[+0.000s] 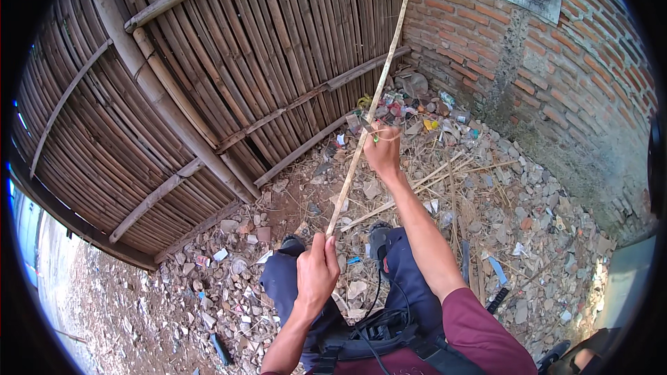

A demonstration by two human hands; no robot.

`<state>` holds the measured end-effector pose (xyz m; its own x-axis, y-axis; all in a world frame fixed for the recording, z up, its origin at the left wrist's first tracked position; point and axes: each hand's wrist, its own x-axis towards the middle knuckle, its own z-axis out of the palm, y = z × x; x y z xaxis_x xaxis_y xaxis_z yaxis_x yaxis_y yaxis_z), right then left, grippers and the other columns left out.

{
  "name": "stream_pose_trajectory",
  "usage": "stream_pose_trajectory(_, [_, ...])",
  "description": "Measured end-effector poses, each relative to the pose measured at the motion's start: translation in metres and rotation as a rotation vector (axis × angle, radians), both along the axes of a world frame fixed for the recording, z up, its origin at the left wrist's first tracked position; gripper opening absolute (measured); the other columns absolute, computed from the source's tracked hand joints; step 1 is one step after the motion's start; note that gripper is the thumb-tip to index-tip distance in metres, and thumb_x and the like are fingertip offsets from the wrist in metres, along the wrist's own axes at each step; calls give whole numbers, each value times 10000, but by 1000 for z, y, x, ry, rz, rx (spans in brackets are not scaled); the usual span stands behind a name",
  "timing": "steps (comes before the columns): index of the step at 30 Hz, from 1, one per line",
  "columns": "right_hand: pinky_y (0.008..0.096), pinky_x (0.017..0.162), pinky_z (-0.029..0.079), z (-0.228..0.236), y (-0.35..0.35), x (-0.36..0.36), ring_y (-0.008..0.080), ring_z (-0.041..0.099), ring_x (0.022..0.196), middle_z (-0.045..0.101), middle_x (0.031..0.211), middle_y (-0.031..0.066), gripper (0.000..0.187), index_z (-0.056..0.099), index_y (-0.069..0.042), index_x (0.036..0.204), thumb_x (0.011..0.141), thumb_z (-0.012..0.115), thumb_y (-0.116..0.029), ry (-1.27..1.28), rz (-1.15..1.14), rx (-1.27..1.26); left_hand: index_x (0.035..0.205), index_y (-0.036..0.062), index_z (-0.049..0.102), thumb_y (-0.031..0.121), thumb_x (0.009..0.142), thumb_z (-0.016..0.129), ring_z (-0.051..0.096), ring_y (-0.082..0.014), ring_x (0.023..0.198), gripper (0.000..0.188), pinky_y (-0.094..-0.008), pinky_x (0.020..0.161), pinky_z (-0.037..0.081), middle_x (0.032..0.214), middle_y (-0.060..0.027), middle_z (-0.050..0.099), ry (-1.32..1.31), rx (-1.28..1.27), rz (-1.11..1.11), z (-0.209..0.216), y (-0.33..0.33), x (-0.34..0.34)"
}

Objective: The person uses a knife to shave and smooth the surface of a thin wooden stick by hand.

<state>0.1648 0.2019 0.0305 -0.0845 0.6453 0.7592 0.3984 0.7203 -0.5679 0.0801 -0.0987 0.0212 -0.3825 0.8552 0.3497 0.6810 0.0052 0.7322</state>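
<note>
left hand (318, 271): pinching strip (377, 90) by near end | right hand (384, 149): at strip's middle, grip unclear | bamboo wall (278, 35): left of strip

A slatted wall (278, 35) on the left meets a brick wall (458, 35) on the right, behind litter (399, 106) in their corner, while loose strips (441, 169) lie on the ground (288, 201) right of the held strip (353, 163), which runs from the left fingers (330, 253) forward past the right fingers (385, 140).
</note>
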Motion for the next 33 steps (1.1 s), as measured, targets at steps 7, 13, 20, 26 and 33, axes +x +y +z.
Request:
stream_pose_trajectory(7, [361, 436, 459, -9, 17, 4, 237, 629, 438, 654, 542, 150, 198, 799, 1, 931, 908, 607, -41, 31, 6, -207, 913, 18, 491, 105, 1091, 573, 602, -465, 534, 215, -527, 457, 395, 590, -239, 564, 23, -44, -9, -4, -25, 7])
stream_pose_trajectory(13, [339, 433, 423, -17, 29, -1, 202, 623, 474, 735, 662, 133, 222, 770, -36, 854, 969, 581, -53, 29, -75, 50, 916, 13, 514, 99, 1095, 553, 600, -458, 545, 202, -479, 477, 405, 608, -232, 552, -12, -113, 28, -7, -54, 9])
stream_pose_trajectory(20, [350, 469, 353, -68, 136, 74, 139, 487, 494, 600, 621, 50, 290, 717, -78, 779, 988, 528, -145, 217, -468, -197, 932, 8, 557, 95, 1088, 555, 669, -406, 568, 179, -493, 505, 451, 626, -214, 601, -105, -147, -64, -16, -101, 13])
stream_pose_trajectory(26, [246, 416, 250, -44, 69, 47, 41, 275, 443, 645, 701, 1, 423, 729, -11, 1237, 909, 483, -113, 433, 573, -1100, 917, 42, 555, 266, 1154, 477, 395, -144, 449, 335, -319, 441, 298, 592, -24, 469, -579, -286, -113, -37, -97, -25])
stream_pose_trajectory(33, [189, 425, 221, 14, 6, 30, -4, 261, 464, 724, 944, 39, 397, 690, -11, 1326, 1020, 631, -256, 624, 1077, -1048, 957, 97, 518, 378, 1169, 435, 193, -30, 492, 361, -246, 425, 158, 647, 100, 242, -1253, -407, -318, -23, -53, -29])
